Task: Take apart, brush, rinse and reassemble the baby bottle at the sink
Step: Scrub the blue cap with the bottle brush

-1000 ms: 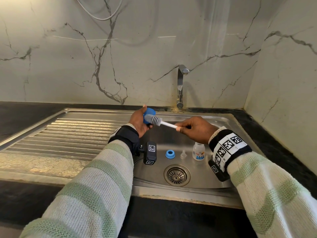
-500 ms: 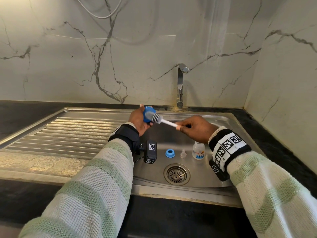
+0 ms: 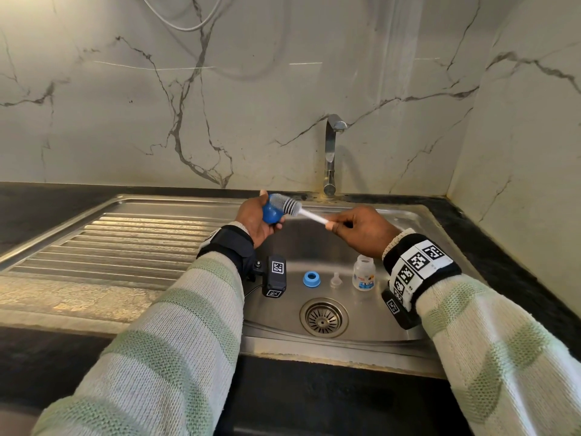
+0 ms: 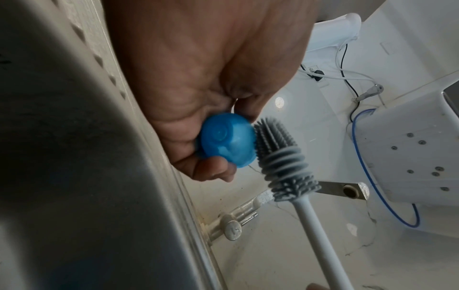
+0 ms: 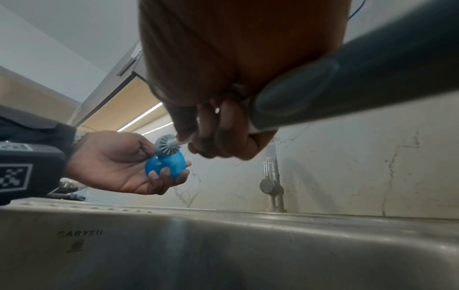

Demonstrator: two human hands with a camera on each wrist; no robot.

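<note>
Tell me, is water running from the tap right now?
No, the tap shows no stream, and the sink basin under it looks dry.

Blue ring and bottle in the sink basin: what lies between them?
In the head view, a small clear teat stands between the blue ring and the bottle.

Brushed stainless-steel sink (image 3: 361, 247) gleaming dully, glossy veined marble-look wall (image 3: 251, 89) behind, a smooth shiny blue plastic cap (image 4: 227, 140) against matt grey ribbed rubbery brush bristles (image 4: 280, 155), sleeves (image 3: 176, 341) of knitted striped cloth.
</note>
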